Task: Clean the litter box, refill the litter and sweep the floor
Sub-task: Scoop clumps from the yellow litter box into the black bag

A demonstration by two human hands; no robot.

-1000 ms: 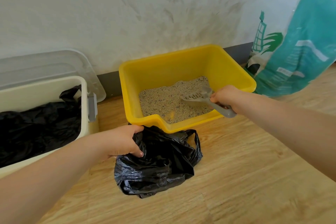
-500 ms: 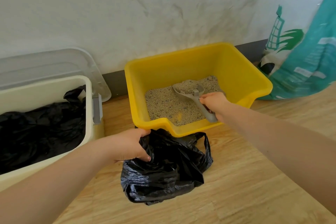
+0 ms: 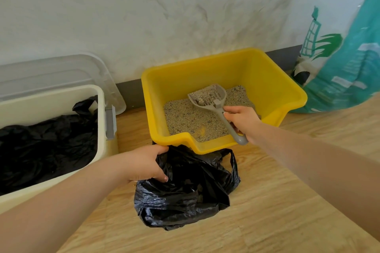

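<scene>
A yellow litter box [image 3: 273, 80] stands on the wooden floor against the wall, with a layer of grey-beige litter [image 3: 185, 117] in its bottom. My right hand [image 3: 242, 121] grips the handle of a grey slotted scoop [image 3: 209, 96], whose blade is raised over the litter and carries some clumps. In front of the box lies a black plastic bag [image 3: 185, 191]. My left hand [image 3: 144, 164] holds the bag's left edge just below the box's front lip.
At the left a cream bin [image 3: 100, 129] lined with black plastic stands, with a clear lid [image 3: 61, 70] leaning behind it. A teal and white litter sack [image 3: 345, 68] leans on the wall at the right. Wooden floor [image 3: 277, 201] spreads to the front right.
The scoop has swung from lying sideways at the box's right to pointing toward the back, and it has lifted with litter in its blade. My left hand still holds the bag.
</scene>
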